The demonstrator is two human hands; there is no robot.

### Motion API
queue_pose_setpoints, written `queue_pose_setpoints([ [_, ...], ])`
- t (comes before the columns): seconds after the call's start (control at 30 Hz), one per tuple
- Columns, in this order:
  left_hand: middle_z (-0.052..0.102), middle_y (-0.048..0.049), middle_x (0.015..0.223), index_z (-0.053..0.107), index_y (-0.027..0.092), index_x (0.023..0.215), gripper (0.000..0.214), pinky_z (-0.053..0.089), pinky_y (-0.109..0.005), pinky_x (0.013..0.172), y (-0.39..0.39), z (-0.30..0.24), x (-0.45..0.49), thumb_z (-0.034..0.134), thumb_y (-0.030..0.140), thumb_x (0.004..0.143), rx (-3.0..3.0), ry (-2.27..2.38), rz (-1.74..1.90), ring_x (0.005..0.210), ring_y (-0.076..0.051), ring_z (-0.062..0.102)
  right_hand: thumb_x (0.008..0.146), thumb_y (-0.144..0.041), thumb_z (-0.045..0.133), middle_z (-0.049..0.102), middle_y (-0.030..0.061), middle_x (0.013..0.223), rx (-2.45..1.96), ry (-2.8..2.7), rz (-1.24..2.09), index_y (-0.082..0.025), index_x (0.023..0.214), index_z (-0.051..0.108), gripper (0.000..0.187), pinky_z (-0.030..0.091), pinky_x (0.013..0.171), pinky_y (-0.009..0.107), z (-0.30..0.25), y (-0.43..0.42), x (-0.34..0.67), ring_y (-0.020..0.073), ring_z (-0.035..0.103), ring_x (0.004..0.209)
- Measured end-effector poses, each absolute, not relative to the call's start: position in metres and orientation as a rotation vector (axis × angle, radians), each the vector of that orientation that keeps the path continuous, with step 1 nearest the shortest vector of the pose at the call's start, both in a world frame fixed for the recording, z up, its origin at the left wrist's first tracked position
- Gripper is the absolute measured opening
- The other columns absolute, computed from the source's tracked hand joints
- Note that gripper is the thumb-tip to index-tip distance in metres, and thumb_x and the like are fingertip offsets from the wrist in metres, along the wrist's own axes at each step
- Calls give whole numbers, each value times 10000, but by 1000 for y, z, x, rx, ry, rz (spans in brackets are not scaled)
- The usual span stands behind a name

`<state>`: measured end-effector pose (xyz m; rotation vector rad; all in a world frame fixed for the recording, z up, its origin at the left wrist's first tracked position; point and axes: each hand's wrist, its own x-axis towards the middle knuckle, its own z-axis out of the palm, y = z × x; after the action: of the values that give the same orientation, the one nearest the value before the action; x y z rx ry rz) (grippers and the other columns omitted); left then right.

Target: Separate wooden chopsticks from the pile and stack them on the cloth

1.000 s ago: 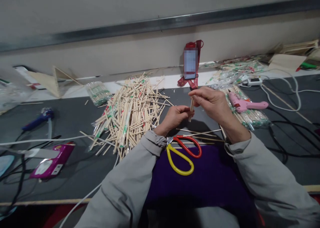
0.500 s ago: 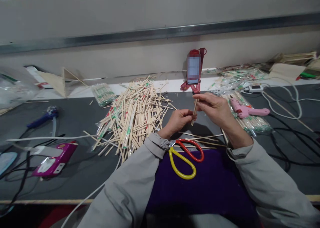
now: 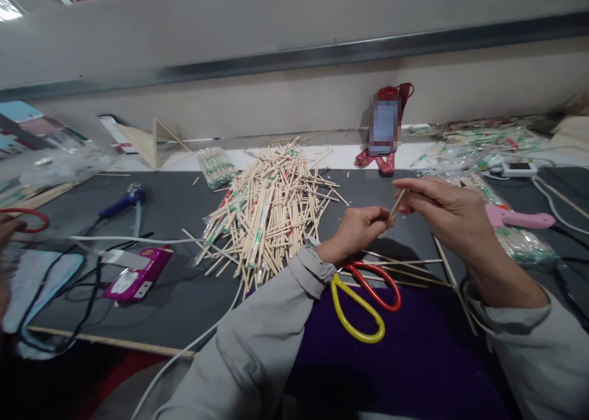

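Closest to me is the purple cloth (image 3: 381, 371) over my lap. The scissors (image 3: 381, 333) lie with their handles over the cloth, and my left sleeve (image 3: 304, 285) comes right by them. I can't tell if the two touch. If I pull that arm back, the sleeve could catch a handle and drag the scissors down off the edge, I think.

Just past the handles, a few long sticks (image 3: 409, 262) lie crossed at the front of the bench (image 3: 175, 211). If my right arm bumps them, they could roll.

Next come my hands. My left hand (image 3: 356, 231) has a small pinch on the short stick (image 3: 398, 204), near its low end. My right hand (image 3: 442, 211) has a small pinch on the top end. It may be more than one stick side by side; I can't count them. The stick is up above the bench, between my two hands. It is long and thin and it leans: the top goes up and to the right, and the low end points down and left, poking out just under my left fingertips. If my fingers get loose, it could slip down through my grip. If I push too hard from both sides, it could bend or snap.

Past my left hand is the big pile (image 3: 271, 217). If the short stick falls there, I could lose it, because everything looks alike. At the back, the phone (image 3: 385, 125) leans on the wall.
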<state>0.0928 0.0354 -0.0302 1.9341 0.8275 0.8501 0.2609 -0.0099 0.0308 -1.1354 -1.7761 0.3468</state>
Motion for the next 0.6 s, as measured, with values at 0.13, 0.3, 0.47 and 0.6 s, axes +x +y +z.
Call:
queue_pose_setpoints([
  [0.13,642,18,680,721,167,834,207,392,-227,639,37,-29,90,586,324,842,1978,889,829,661,-105,535,849,-108,479,672,29,828,-1216,-1881,104,-222,1151,666,373,496,740,325,30,-2,258,175,648,762],
  [0.3,635,21,676,715,163,833,232,390,-223,635,37,-29,91,578,350,841,1947,932,791,658,-106,526,796,-93,487,704,53,857,-1324,-1906,-115,-193,1109,691,386,502,707,317,31,6,249,194,669,769],
  [0.47,636,18,685,710,165,829,236,408,-229,642,38,-29,90,590,369,835,1897,925,773,656,-106,526,759,-114,515,717,34,815,-1369,-1736,122,-215,1025,734,359,518,713,316,35,7,244,182,668,753],
  [0.6,644,11,709,706,166,813,216,430,-230,664,38,-19,89,623,365,821,1826,849,864,670,-102,541,741,-201,598,697,23,754,-1298,-1357,794,-173,1005,727,295,508,573,260,26,22,257,111,594,560],
])
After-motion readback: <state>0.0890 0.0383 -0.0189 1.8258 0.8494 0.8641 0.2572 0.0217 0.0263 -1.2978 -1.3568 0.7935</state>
